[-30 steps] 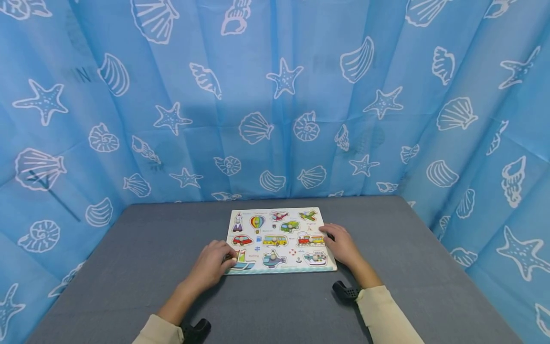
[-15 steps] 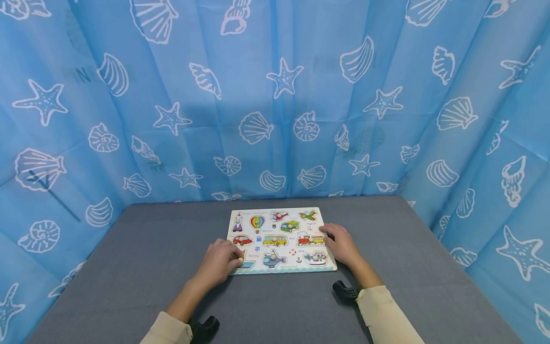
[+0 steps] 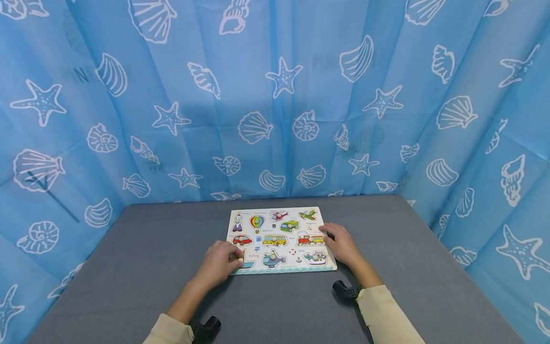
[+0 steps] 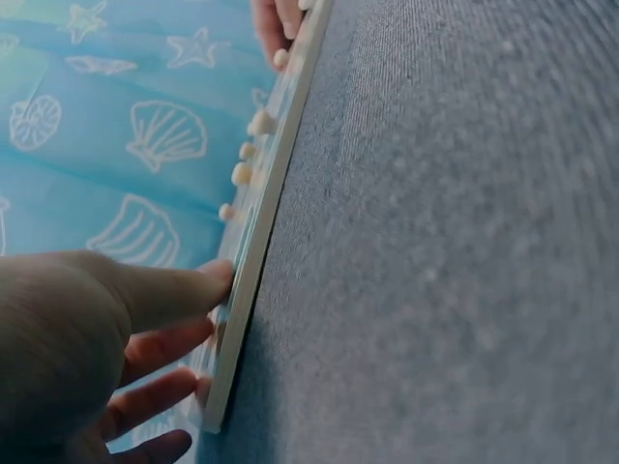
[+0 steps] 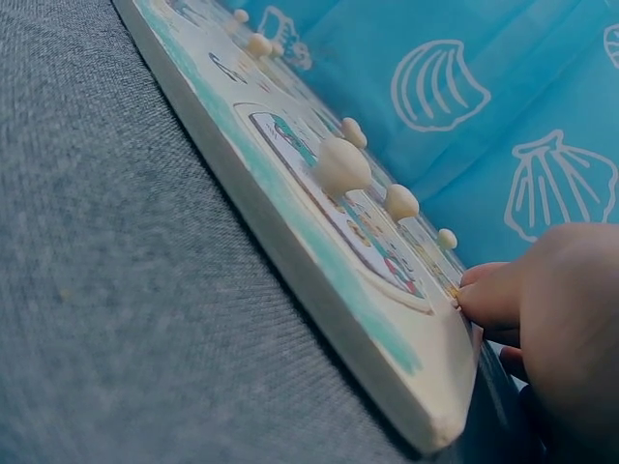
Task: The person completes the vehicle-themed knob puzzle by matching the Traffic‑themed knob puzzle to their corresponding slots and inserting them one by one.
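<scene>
A wooden peg puzzle board [image 3: 262, 254] with vehicle pictures and round knobs lies flat on the table. My left hand [image 3: 218, 263] is over its lower left corner, covering most of the sailing boat piece [image 3: 248, 264]. In the left wrist view, the left thumb [image 4: 184, 292] and spread fingertips touch the board's surface. My right hand [image 3: 341, 243] grips the board's right edge by the train piece [image 3: 310, 240]. The right wrist view shows the thumb [image 5: 490, 295] on the top face and other fingers down at the side.
Rocket [image 3: 237, 222], balloon [image 3: 257, 223], red car [image 3: 242, 240], bus [image 3: 275, 241], submarine [image 3: 274, 259] and ship [image 3: 315, 258] pieces sit in the board. Around it spreads the grey table [image 3: 275, 306]. A blue shell-print curtain [image 3: 266, 157] hangs behind.
My left hand has shifted right from the board's left edge onto the sailing boat, then stays almost still. The right hand and the board have not moved.
</scene>
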The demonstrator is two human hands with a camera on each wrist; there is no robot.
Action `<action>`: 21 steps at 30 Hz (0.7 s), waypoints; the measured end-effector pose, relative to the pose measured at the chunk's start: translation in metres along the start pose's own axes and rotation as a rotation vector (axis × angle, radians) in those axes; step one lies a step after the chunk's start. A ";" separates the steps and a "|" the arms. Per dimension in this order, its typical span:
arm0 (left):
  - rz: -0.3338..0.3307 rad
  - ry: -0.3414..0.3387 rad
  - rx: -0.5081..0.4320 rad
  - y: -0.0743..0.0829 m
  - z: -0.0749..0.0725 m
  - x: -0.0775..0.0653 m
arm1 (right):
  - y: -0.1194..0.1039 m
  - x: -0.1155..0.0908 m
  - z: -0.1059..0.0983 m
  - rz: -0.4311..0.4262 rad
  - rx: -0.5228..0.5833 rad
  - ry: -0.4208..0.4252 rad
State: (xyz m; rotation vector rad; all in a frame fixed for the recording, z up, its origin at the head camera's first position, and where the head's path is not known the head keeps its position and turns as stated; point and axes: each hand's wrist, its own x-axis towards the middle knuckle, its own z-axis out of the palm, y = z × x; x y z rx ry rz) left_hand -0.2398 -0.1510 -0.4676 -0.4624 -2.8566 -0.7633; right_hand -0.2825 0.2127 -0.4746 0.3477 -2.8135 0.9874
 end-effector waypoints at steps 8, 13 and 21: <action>0.038 -0.034 -0.202 -0.017 -0.008 0.000 | 0.002 -0.007 0.001 0.014 0.023 0.008; 0.011 -0.003 -0.233 -0.029 -0.016 -0.003 | 0.002 -0.017 -0.005 0.030 0.186 -0.020; 0.012 0.063 -0.118 -0.062 -0.041 -0.005 | -0.003 -0.040 -0.028 0.044 0.285 -0.061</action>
